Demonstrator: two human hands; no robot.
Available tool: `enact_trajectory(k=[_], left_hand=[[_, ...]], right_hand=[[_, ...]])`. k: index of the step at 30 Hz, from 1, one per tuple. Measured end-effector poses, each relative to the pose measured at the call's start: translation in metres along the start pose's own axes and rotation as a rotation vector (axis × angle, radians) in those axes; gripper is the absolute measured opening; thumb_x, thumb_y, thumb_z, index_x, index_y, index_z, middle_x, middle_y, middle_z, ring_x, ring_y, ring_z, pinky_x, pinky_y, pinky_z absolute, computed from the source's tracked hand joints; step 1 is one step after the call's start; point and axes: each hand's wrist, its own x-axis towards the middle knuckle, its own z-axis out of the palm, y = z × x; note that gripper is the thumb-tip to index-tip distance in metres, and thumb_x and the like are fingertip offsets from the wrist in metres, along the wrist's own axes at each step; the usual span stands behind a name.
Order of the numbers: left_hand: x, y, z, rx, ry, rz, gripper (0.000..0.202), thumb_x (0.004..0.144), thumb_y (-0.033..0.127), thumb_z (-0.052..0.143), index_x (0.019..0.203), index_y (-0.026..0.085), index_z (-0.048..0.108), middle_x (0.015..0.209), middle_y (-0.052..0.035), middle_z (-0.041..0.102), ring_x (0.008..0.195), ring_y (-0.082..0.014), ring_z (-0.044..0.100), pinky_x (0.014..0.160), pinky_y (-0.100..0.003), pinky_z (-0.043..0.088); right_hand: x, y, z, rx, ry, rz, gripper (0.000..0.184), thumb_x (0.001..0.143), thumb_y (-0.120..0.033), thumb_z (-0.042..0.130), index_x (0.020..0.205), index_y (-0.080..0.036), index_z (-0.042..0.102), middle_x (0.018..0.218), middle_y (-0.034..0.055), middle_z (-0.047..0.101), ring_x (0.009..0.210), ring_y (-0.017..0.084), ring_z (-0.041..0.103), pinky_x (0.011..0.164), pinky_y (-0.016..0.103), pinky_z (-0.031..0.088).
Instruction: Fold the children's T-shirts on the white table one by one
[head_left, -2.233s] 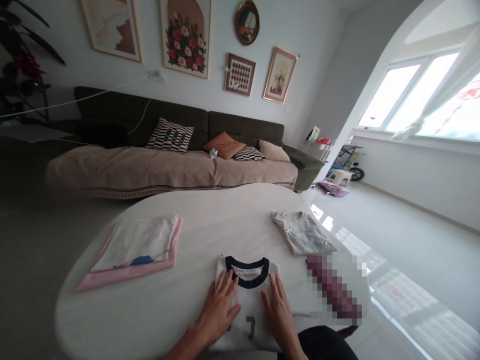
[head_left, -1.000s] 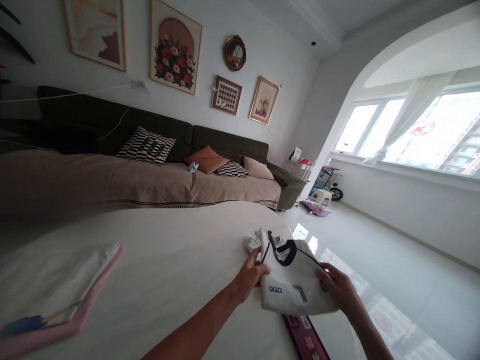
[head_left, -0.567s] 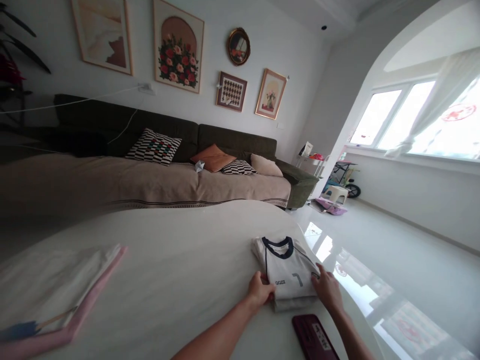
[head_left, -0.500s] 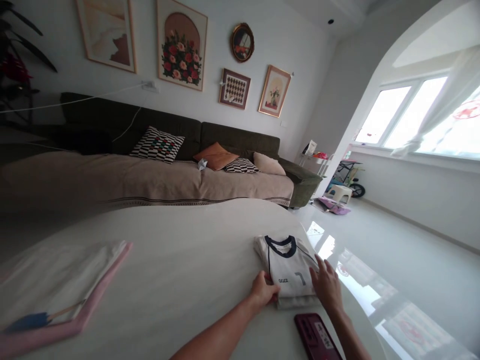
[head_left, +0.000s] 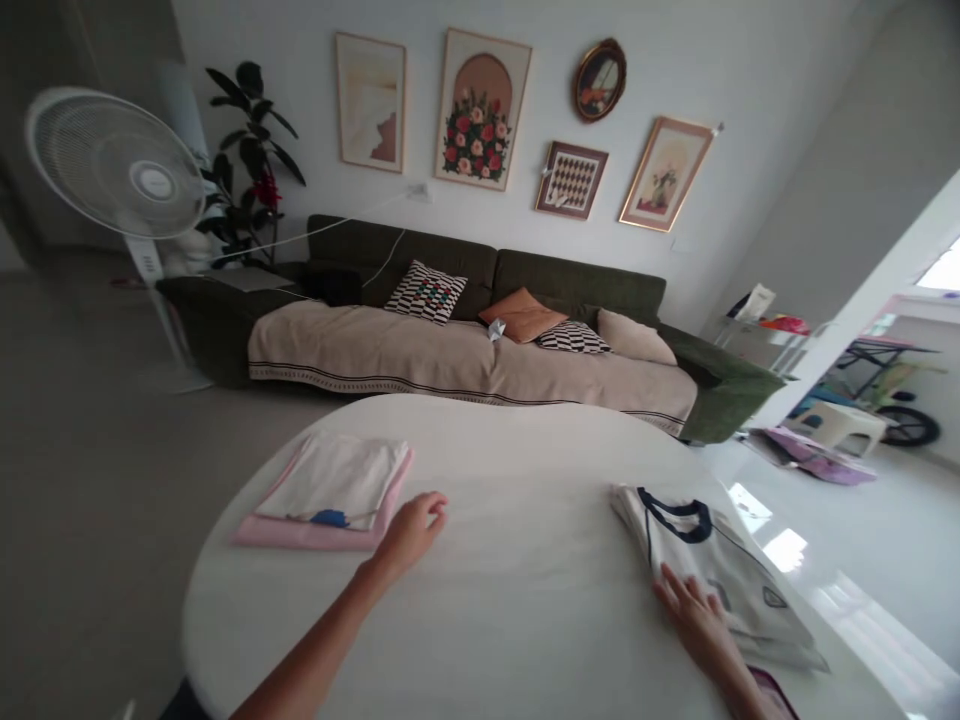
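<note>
A folded white shirt with a navy collar lies on another folded garment at the right side of the round white table. My right hand rests flat on the shirt's near edge, fingers stretched out. My left hand hovers over the table, fingers loosely curled and holding nothing, just right of a folded stack: a white garment on a pink one.
A dark red phone peeks out at the table's near right edge. Beyond the table stand a dark green sofa with cushions, a standing fan and a potted plant at the left. Glossy floor lies to the right.
My left hand has let go of the navy-collared shirt and moved left across the table toward the pink and white stack. The view has swung left. My right hand stays on the shirt.
</note>
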Motion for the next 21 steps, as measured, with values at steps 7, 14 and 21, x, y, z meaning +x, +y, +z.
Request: enact_trajectory(k=[7, 14, 21], left_hand=[[-0.019, -0.096, -0.07, 0.267, 0.145, -0.196, 0.023, 0.074, 0.015, 0.051, 0.095, 0.014, 0.06, 0.104, -0.0093, 0.06, 0.098, -0.0207, 0.055, 0.088, -0.03, 0.039], [-0.013, -0.106, -0.068, 0.29, 0.193, -0.246, 0.019, 0.08, 0.019, 0.041, 0.074, 0.016, 0.059, 0.08, -0.0088, 0.061, 0.084, -0.0247, 0.057, 0.075, -0.033, 0.042], [-0.056, 0.015, -0.069, -0.092, 0.06, 0.134, 0.027, 0.087, 0.029, 0.032, 0.09, 0.017, 0.056, 0.09, -0.0061, 0.062, 0.083, -0.0161, 0.056, 0.079, -0.025, 0.042]], right_hand=[[-0.077, -0.115, 0.001, 0.076, -0.029, 0.091, 0.042, 0.081, -0.022, 0.037, 0.12, -0.026, 0.052, 0.131, 0.0073, 0.046, 0.125, 0.031, 0.034, 0.098, 0.047, 0.034], [-0.111, -0.152, -0.021, 0.312, -0.039, 0.36, 0.054, 0.082, -0.045, 0.033, 0.131, -0.022, 0.037, 0.137, 0.0137, 0.035, 0.129, 0.033, 0.024, 0.089, 0.049, 0.042], [-0.108, -0.184, -0.054, 0.807, 0.168, 0.34, 0.055, 0.076, -0.054, 0.038, 0.11, -0.015, 0.055, 0.122, 0.0169, 0.051, 0.119, 0.03, 0.042, 0.097, 0.045, 0.036]])
